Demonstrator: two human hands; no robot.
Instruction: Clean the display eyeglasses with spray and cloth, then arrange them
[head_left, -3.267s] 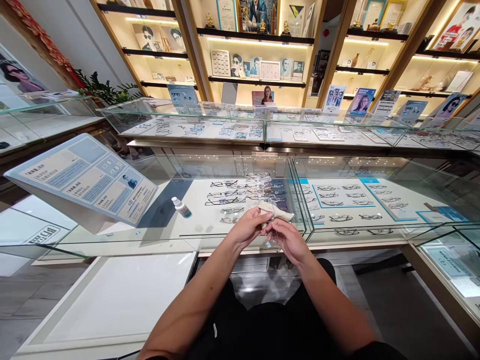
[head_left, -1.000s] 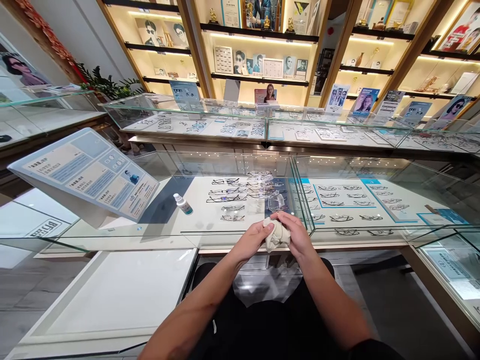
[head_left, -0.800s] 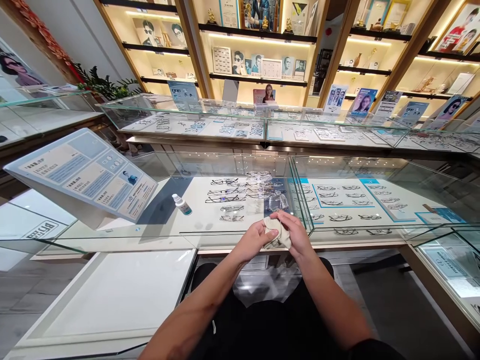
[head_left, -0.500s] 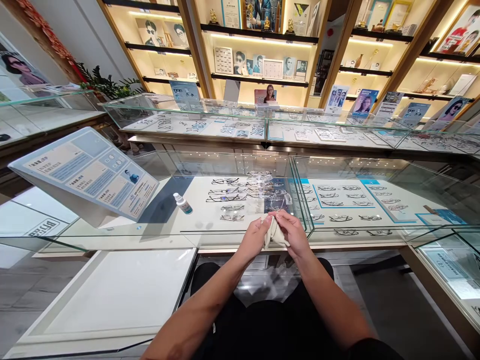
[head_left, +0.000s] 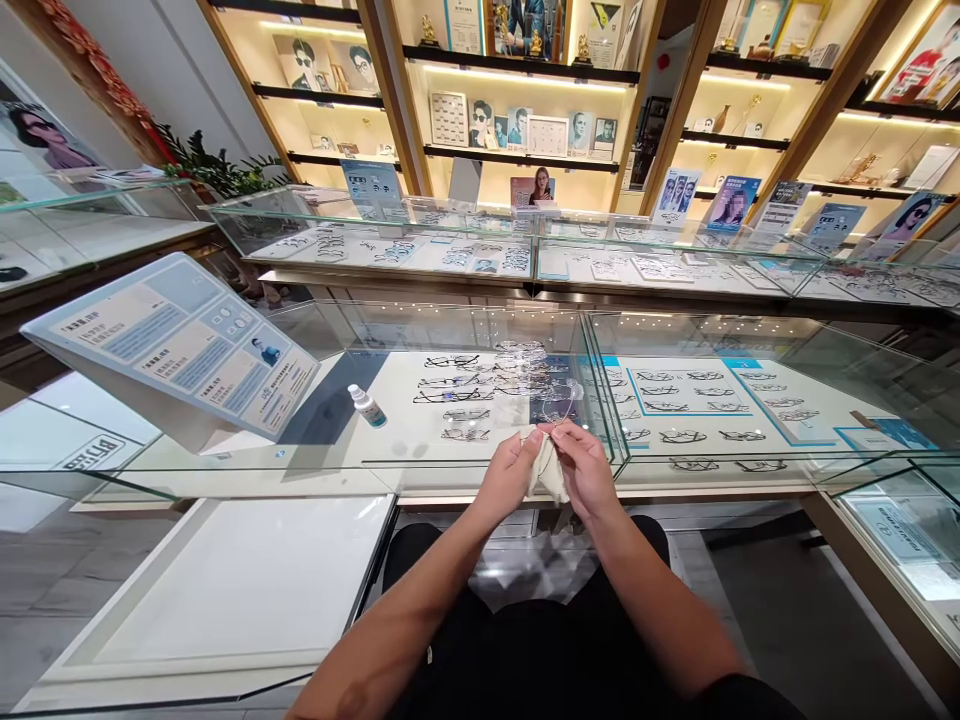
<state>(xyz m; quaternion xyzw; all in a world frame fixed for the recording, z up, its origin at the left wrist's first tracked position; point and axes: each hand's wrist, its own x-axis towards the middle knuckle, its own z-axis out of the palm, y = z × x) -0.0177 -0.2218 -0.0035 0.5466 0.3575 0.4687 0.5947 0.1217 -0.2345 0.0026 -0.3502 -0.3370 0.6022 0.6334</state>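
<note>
My left hand (head_left: 507,474) pinches a pale cream cloth (head_left: 550,474) that hangs down between the two hands. My right hand (head_left: 587,468) has its fingers closed on a thin-framed pair of glasses (head_left: 561,404), whose wire part sticks up above the fingertips. The fingertips of both hands are close together over the front edge of the glass case. Part of the glasses is hidden by the fingers and cloth. Left of the hands, a small white spray bottle (head_left: 367,407) stands on the glass top.
Rows of glasses (head_left: 452,385) lie inside the glass case beneath the hands. A large folded sign (head_left: 180,350) stands at the left. An open white drawer (head_left: 240,580) juts out at the lower left. Another display case (head_left: 465,250) and lit shelves are farther back.
The cloth hangs narrower between my hands, and its right part has drawn in from my right hand. The glasses above the fingertips have turned slightly. Both hands remain in nearly the same place.
</note>
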